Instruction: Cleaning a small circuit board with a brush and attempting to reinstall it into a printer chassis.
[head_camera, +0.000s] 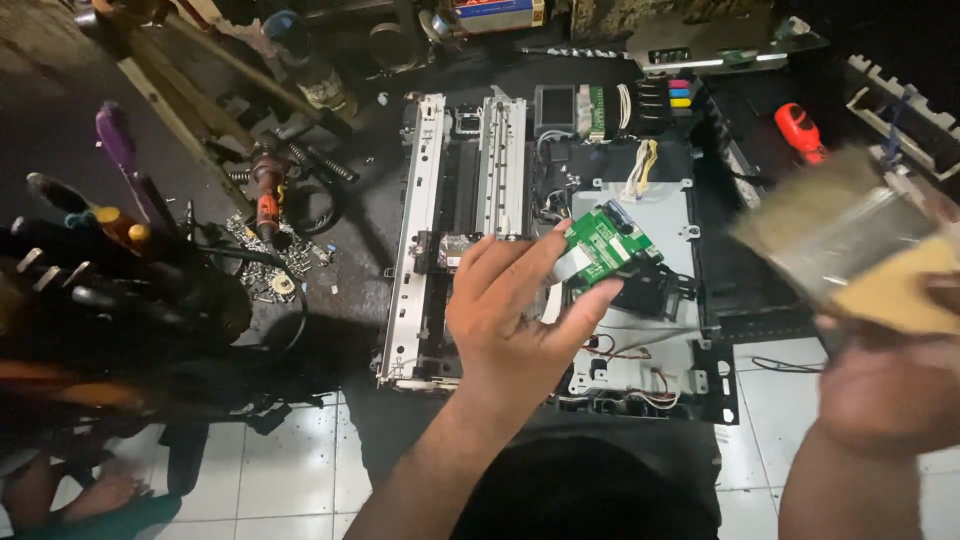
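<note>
Currently: printer chassis (640, 215) opened | left hand (515, 310) pinches green circuit board (607, 248) | right hand (885, 385) clamps paintbrush (850, 235), dusting pending.

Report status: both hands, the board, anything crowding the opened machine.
Left hand pinching green circuit board above opened printer chassis. Right hand gripping wide paintbrush, blurred, off to the side. Loose screws lie left of chassis.
</note>
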